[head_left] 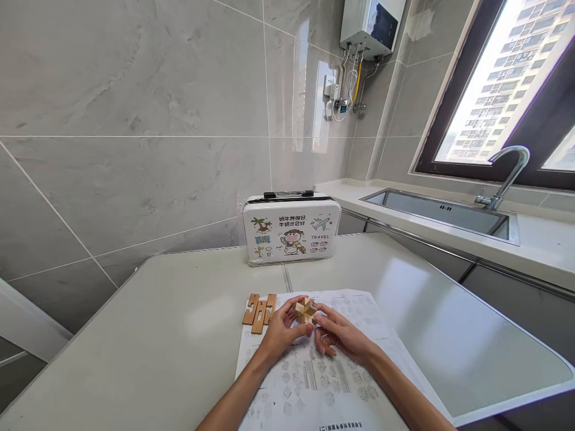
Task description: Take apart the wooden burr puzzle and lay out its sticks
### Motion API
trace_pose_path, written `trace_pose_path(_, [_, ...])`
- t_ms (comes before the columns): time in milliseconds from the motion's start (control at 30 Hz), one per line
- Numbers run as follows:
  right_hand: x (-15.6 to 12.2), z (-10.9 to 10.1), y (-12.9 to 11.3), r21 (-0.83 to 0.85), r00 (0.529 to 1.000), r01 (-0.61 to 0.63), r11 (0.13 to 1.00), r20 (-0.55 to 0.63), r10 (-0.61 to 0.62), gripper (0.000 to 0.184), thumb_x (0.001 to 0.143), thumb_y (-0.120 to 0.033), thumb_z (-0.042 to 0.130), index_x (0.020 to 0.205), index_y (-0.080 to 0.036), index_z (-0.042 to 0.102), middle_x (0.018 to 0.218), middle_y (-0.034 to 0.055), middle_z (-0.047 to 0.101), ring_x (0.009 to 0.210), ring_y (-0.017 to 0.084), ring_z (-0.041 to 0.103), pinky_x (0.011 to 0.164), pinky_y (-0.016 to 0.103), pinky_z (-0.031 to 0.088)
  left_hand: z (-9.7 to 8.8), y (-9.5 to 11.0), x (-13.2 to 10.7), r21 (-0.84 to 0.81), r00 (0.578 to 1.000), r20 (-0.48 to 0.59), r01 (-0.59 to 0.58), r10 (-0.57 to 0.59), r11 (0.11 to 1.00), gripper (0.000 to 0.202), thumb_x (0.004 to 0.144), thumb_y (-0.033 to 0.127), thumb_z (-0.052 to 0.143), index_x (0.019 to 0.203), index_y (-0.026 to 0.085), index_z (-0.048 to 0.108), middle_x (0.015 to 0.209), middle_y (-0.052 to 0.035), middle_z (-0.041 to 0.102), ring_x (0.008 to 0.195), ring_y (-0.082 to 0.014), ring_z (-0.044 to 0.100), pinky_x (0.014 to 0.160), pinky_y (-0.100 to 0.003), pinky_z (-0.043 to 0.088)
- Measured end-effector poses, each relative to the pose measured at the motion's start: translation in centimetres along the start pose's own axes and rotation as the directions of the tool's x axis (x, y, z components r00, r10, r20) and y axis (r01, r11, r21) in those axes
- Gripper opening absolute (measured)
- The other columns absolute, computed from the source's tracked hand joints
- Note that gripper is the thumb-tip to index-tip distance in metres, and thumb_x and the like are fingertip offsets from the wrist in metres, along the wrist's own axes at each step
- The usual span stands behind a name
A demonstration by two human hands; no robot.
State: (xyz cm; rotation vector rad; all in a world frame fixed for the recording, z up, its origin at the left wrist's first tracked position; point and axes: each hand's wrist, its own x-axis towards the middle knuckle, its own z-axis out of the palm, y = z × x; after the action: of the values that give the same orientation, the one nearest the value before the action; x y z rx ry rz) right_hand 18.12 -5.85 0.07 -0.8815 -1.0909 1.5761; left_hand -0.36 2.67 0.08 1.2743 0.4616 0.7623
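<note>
while the pale bench [157,341] carries a printed sheet [309,401] and, farther back, an upright white case [273,230], the left hand [284,328] and right hand [341,332], just right of three flat notched wooden pieces [259,321], pinch with their fingertips a small wooden puzzle [306,309] above the sheet.

the fingers of the left hand [285,326] and right hand [347,336] cover the sides of the small wooden burr puzzle [306,309], and its underside is hidden; whether the right fingertips pinch it or merely touch it cannot be told. both forearms [238,389] leave at the near edge, as does the printed diagram sheet [291,413], partly covered by them, its fine figures too small to make out. far right, the water heater [359,27] is cut off above, the window [476,120] at the right.
</note>
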Motion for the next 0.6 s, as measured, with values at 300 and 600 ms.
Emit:
trace_pose_path(300, [0.8,-0.4,1.1,-0.272,0.980,0.146,0.951,-0.094,-0.177,0.044,0.095,-0.062,0.065,0.111,-0.022,0.056,0.100,0.0030,0.068,0.057,0.011,0.064,0.044,0.023,0.036,0.5,-0.4,0.0,0.127,0.997,-0.049,-0.050,0.057,0.991,0.067,0.071,0.036,0.095,0.131,0.021,0.066,0.136,-0.0151,0.069,0.130,-0.0336,0.063,0.117,-0.048,0.044])
trace_pose_path(600, [1.1,-0.6,1.8,-0.393,0.938,0.184,0.901,-0.205,-0.281,0.042,0.100,-0.061,0.057,0.118,-0.024,0.049,0.122,0.0096,0.070,0.050,0.012,0.066,0.043,0.024,0.034,1.5,0.8,-0.1,0.161,0.997,-0.067,-0.018,0.029,0.987,0.052,0.079,0.045,0.088,0.121,0.020,0.069,0.129,-0.0146,0.073,0.124,-0.0312,0.067,0.114,-0.047,0.047])
